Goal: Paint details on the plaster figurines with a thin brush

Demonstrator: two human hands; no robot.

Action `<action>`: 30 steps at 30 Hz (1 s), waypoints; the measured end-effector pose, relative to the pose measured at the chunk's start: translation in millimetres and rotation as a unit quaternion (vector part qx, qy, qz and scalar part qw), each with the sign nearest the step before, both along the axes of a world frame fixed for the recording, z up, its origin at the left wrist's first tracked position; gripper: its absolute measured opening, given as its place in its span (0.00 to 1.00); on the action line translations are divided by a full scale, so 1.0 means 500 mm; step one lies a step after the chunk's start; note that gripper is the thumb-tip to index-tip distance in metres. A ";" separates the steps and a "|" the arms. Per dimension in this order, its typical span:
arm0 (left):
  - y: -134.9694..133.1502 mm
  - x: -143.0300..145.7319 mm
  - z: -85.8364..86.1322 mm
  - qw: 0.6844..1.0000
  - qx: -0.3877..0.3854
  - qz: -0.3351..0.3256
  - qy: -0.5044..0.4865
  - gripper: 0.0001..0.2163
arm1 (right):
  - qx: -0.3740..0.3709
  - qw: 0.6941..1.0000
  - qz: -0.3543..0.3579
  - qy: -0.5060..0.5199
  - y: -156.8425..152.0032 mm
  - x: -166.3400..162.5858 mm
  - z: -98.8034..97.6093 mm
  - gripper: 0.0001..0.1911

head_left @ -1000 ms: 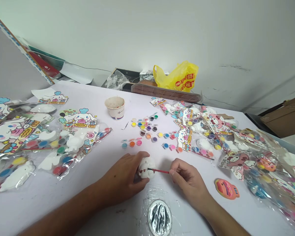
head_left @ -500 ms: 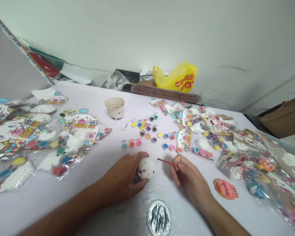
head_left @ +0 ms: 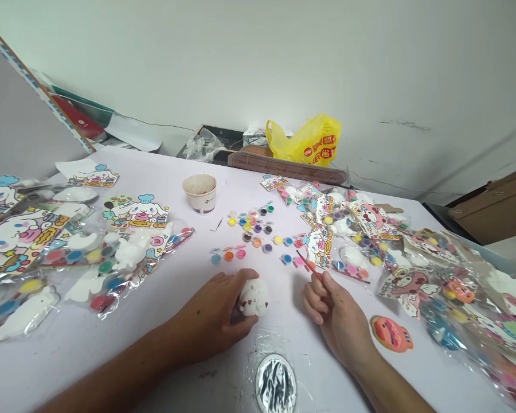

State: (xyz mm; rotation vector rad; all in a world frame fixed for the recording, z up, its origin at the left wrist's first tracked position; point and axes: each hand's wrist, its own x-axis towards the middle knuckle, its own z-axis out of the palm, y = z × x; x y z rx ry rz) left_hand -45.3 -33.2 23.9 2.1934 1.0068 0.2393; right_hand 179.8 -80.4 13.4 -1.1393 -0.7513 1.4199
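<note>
My left hand (head_left: 223, 307) is closed around the left side of a small white figurine (head_left: 257, 297) with a few dark reddish-brown painted spots. The figurine rests on the white table (head_left: 176, 367). To its right, my right hand (head_left: 333, 307) pinches a thin red paintbrush (head_left: 312, 267), dark bristles pointing up and left. The brush tip is close to the small paint pots, near a pink pot (head_left: 300, 261) and a blue pot (head_left: 286, 260); whether it touches anything I cannot tell. Several more open pots, such as an orange one (head_left: 228, 256), lie beyond the figurine.
A paper cup (head_left: 200, 195) stands behind the pots, with a thin dark stick (head_left: 217, 224) beside it. Bagged paint kits crowd the left (head_left: 129, 252) and right (head_left: 352, 258). A round mirror-like disc (head_left: 276, 383) lies in front, an orange painted piece (head_left: 392, 334) at right.
My right hand has raised the paintbrush away from the figurine, turning its tip up toward the paint pots. My left hand keeps its hold on the figurine.
</note>
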 end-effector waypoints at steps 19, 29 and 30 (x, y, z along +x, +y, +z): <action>0.001 0.000 -0.004 1.000 0.012 -0.006 -0.014 0.22 | 0.060 0.942 0.116 -0.310 -0.020 -0.001 -0.004 0.16; -0.002 0.002 -0.006 0.999 0.040 -0.001 -0.013 0.23 | 0.078 0.949 -0.008 -0.304 0.023 -0.014 -0.026 0.14; -0.003 0.002 -0.007 0.999 0.047 -0.002 -0.013 0.23 | 0.093 0.947 -0.007 -0.308 0.032 -0.021 -0.026 0.13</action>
